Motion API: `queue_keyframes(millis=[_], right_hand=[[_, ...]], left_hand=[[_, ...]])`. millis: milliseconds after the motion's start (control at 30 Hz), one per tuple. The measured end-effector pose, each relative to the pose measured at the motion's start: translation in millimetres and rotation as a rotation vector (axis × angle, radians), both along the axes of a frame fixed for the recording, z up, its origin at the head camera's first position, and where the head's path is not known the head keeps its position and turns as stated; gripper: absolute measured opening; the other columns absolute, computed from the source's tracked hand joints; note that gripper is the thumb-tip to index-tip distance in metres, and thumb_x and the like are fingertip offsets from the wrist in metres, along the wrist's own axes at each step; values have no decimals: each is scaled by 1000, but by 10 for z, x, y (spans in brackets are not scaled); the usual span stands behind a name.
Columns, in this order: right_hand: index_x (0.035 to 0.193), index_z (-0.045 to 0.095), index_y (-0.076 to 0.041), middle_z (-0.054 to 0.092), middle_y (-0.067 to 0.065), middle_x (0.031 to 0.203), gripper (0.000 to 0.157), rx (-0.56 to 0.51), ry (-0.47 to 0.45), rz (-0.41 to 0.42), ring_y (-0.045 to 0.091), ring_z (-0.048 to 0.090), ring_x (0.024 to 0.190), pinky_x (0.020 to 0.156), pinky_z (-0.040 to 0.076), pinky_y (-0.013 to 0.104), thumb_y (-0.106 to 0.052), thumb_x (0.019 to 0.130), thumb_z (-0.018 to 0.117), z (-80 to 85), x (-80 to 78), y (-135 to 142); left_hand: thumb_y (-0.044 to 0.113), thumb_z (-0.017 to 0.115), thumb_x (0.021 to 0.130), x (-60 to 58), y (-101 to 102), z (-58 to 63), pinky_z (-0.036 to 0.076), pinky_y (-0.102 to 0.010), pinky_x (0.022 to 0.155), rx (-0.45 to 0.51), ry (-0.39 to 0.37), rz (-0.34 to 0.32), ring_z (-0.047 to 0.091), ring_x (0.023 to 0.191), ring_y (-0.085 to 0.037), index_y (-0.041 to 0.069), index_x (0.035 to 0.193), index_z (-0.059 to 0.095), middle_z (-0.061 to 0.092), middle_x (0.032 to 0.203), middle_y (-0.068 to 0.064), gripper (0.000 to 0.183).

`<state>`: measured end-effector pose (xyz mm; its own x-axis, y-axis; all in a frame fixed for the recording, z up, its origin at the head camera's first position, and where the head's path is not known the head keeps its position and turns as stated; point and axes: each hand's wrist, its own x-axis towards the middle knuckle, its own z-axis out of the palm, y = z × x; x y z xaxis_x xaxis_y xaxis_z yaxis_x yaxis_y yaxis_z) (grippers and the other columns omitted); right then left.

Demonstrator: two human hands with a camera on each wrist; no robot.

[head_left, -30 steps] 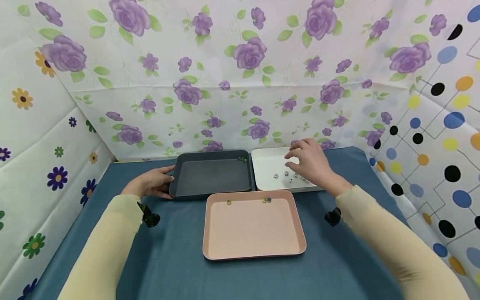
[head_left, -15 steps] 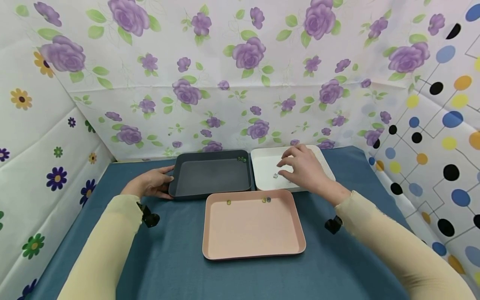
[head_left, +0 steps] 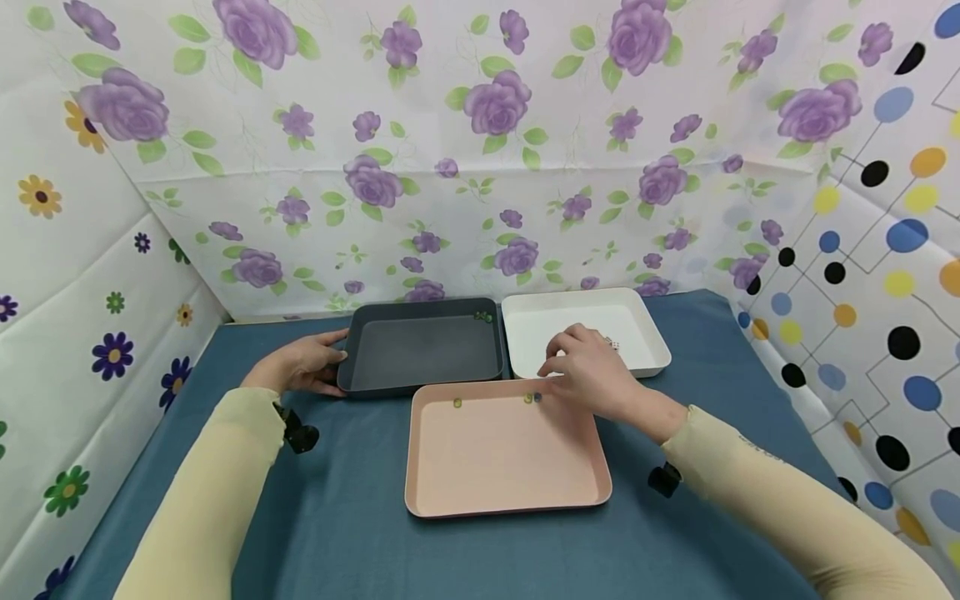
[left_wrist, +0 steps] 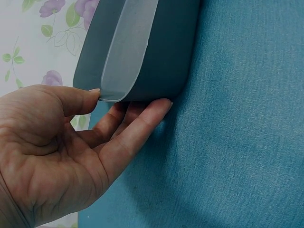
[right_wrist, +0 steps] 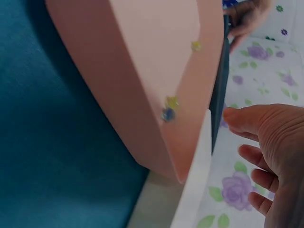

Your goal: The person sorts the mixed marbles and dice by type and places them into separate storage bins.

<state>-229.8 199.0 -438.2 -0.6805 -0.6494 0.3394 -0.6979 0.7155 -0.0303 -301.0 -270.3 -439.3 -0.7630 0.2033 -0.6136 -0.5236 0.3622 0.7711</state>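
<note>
My left hand (head_left: 303, 367) holds the left end of a dark grey tray (head_left: 420, 354). In the left wrist view, its thumb rests at the rim's corner and the fingers lie along the outer wall. My right hand (head_left: 588, 371) hovers over the near edge of a white tray (head_left: 637, 333) and the far right part of a pink tray (head_left: 502, 467). Its fingers are loosely bent, with nothing seen between them. Two small yellow pieces (right_wrist: 172, 102) and a blue one (right_wrist: 167, 114) lie in the pink tray. A die (head_left: 612, 343) shows beside the right hand, which hides others.
Several small green pieces (head_left: 483, 317) sit in the dark tray's far right corner. All three trays stand close together on a blue cloth (head_left: 337, 517). Flowered sheeting (head_left: 450, 208) rises behind, and dotted sheeting (head_left: 862, 292) bounds the right side.
My right hand has moved left and toward me, from above the white tray to the pink tray's far edge. The left hand has stayed on the dark tray.
</note>
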Motion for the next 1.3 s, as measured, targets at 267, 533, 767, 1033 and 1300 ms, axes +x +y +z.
queue_keyframes(millis=[267,533,767,1033,1300], right_hand=[[95,84,-23,62,2,95,14,82,48,30,25,48,91,82,46,47,-22,81,89,-188,68,-45],[92,84,-22,58,1,88,11,152,89,9,23,41,82,77,41,43,-16,91,74,-342,77,-106],[91,83,-18,59,2,87,9,174,102,-13,22,38,79,72,37,39,-16,92,75,-407,96,-151],[87,83,-15,62,1,91,3,117,55,-67,21,43,81,72,39,37,-14,88,80,-405,127,-173],[76,79,-18,62,1,89,9,113,109,-68,22,44,82,72,39,39,-13,83,82,-431,147,-151]], left_hand=[[11,35,114,5,6,11,58,-55,90,-4,0,4,51,131,-47,31,166,-1,31,157,-32,67],[12,35,114,7,-5,-4,58,-55,89,-3,7,-1,52,131,-47,30,166,-1,32,157,-32,66],[12,36,114,-6,-7,-12,58,-55,89,-5,-1,8,52,131,-47,31,166,-1,32,157,-32,66],[11,35,114,-14,-6,-10,58,-55,89,0,-10,16,51,132,-47,32,166,-1,30,158,-31,66],[12,35,114,-11,-10,-13,58,-54,89,-8,-4,8,51,131,-47,32,166,-1,30,158,-31,66]])
